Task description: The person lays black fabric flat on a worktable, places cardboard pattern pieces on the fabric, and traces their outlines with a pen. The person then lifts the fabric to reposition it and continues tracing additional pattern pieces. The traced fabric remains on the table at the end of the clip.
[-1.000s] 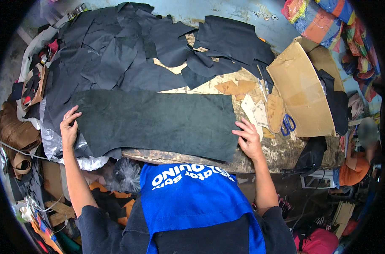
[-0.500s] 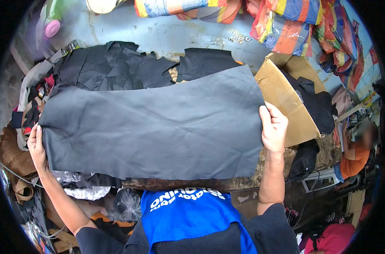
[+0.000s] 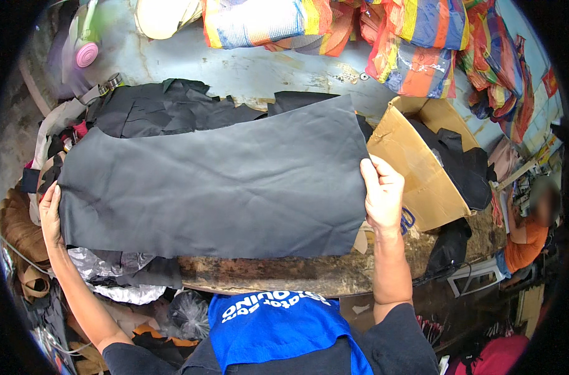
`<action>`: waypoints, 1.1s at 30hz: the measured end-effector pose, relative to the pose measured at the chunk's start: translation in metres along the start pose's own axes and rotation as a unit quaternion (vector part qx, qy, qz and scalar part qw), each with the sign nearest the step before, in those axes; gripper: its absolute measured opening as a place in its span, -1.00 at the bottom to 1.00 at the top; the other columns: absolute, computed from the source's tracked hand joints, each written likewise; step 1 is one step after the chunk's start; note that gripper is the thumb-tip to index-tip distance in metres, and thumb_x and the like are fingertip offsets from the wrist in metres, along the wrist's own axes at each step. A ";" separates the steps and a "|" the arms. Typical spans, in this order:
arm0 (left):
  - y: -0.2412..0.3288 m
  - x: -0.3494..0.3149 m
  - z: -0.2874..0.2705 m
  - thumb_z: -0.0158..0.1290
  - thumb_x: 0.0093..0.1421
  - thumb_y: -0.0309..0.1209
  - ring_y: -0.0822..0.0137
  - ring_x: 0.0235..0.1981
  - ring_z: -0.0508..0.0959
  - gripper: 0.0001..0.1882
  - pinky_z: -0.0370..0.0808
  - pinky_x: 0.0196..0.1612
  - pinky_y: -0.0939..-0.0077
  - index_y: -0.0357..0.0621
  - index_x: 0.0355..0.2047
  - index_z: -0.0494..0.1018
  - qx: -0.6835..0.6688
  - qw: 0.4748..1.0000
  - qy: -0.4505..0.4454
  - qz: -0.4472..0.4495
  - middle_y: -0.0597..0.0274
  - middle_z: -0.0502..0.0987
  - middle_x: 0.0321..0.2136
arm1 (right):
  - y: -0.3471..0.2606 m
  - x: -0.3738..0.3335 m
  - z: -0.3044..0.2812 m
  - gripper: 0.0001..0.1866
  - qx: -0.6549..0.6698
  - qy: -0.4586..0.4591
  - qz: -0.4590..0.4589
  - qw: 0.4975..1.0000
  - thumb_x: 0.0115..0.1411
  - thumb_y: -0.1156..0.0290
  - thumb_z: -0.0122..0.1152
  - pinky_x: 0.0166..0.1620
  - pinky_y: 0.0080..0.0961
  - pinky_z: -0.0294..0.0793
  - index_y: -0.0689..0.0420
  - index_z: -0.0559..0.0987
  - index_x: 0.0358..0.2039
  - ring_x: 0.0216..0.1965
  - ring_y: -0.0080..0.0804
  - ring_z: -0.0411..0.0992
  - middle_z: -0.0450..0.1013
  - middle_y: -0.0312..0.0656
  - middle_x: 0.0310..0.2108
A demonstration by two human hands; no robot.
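Note:
A wide sheet of black leather-like material [image 3: 215, 187] is stretched out between my two hands, above the worktable. My left hand [image 3: 50, 209] pinches its left edge, thumb on top. At the opposite edge, my right hand [image 3: 382, 190] grips the sheet between thumb and fingers. Its surface shows faint creases, and the upper edge curves. Behind it lies a heap of black pieces [image 3: 159, 106], partly hidden by the sheet.
An open cardboard box [image 3: 415, 175] holding black material stands right of the sheet. The worn wooden tabletop [image 3: 247, 274] shows below. Colourful striped woven bags [image 3: 259, 22] hang at the back. At far right is a person in orange [image 3: 527, 247]. Clear plastic [image 3: 187, 312] lies lower left.
My right hand has moved left and slightly down with its edge of the sheet. The background sits a little lower in view, and more of the tabletop shows under the sheet.

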State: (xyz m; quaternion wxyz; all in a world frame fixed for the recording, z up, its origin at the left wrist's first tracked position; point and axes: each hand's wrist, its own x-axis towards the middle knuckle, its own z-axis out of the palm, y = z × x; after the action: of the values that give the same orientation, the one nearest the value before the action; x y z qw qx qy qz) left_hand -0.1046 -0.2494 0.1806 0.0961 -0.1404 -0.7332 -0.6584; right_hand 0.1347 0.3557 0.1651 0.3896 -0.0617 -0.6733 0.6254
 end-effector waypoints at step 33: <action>-0.089 -0.186 0.429 0.01 0.13 0.02 0.11 0.34 -0.07 -0.39 -0.21 0.16 -0.47 0.13 0.16 0.27 0.425 0.789 -0.422 0.138 0.10 0.07 0.27 | 0.130 -0.060 -0.167 -0.42 -0.618 0.113 0.303 0.717 -0.28 0.13 0.51 -0.25 -0.26 0.45 0.21 0.60 -0.24 -0.32 -0.05 0.52 0.55 0.05 -0.37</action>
State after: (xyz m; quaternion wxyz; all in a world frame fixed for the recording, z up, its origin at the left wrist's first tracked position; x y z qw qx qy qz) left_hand 0.0603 0.1528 -0.0123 -0.0829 -0.4490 -0.8793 -0.1358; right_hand 0.2242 0.4819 0.0081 0.1272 -0.5596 -0.8063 0.1432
